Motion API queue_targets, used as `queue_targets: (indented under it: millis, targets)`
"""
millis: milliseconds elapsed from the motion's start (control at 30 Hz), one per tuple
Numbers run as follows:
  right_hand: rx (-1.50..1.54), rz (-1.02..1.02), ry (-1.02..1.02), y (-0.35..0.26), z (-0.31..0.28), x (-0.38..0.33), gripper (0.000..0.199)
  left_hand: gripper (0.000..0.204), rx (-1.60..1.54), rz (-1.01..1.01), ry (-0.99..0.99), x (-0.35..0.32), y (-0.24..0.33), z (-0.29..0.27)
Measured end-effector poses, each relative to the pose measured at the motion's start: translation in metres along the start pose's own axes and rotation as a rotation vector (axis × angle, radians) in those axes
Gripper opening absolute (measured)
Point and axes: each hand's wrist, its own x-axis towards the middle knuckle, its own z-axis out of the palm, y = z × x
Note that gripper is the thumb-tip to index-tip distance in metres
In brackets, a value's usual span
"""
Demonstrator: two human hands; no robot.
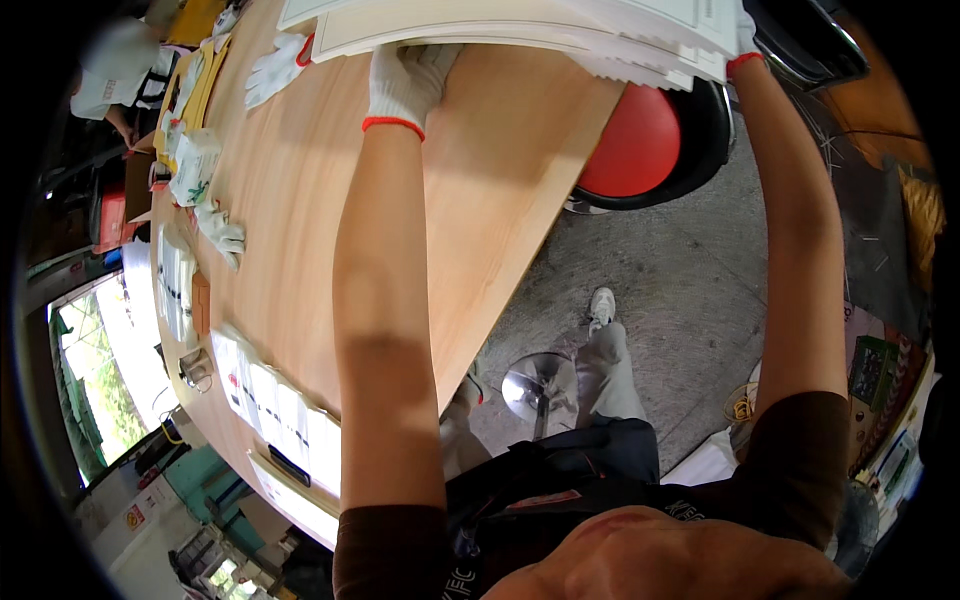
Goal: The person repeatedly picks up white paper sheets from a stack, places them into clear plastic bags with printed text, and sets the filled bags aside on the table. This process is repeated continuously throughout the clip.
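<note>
The table (300, 200) is the biggest thing under me, a long pale wood top running away to my left, with its near edge over the concrete floor (690, 290). At its far end lies the stack (520, 25) of large white sheets, overhanging the table edge toward the red stool (630, 145). I judge it heavy as a whole but floppy sheet by sheet: the lower sheets fan out in steps at the right corner, so they would slide on each other if tilted. Thin edges could crease or cut, hence the gloves. I'd take it under opposite edges, wide apart, keeping it level.

My left hand (405, 80), in a white knit glove with a red cuff, lies against the stack's near edge, fingers tucked under the sheets and palm down on the wood. My right hand (745, 50) is mostly hidden behind the stack's right corner; only the cuff and a bit of glove show, so I cannot tell whether it is gripping or flat.

Another person's gloved hand (275, 70) rests open on the table just left of the stack. Farther left along the table sit a small white box (195, 165), a loose glove (222, 235), and a row of white sheets (280, 415).
</note>
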Motion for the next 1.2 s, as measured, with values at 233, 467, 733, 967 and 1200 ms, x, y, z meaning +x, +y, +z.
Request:
queue_targets:
  millis: [233, 467, 733, 967, 1200]
  targets:
    - [-0.238, 0.106, 0.026, 0.022, -0.010, 0.007, 0.049, 0.026, -0.056, -0.015, -0.169, 0.054, -0.001, -0.045]
    - [-0.735, 0.012, 0.180, 0.030, 0.000, -0.037, 0.039, 0.029, -0.150, 0.001, 0.122, 0.020, 0.019, -0.041]
    - [-0.025, 0.297, 0.204, 0.042, 0.033, -0.178, 0.038, 0.043, -0.025, -0.014, 0.143, -0.080, 0.044, -0.115]
    - [-0.389, 0.186, 0.158, 0.096, 0.027, -0.287, 0.045, 0.044, 0.127, 0.062, 0.124, -0.169, 0.068, -0.227]
    - [-0.414, 0.150, 0.123, 0.088, 0.089, -0.398, 0.040, 0.040, 0.273, 0.229, 0.265, -0.231, 0.078, -0.301]
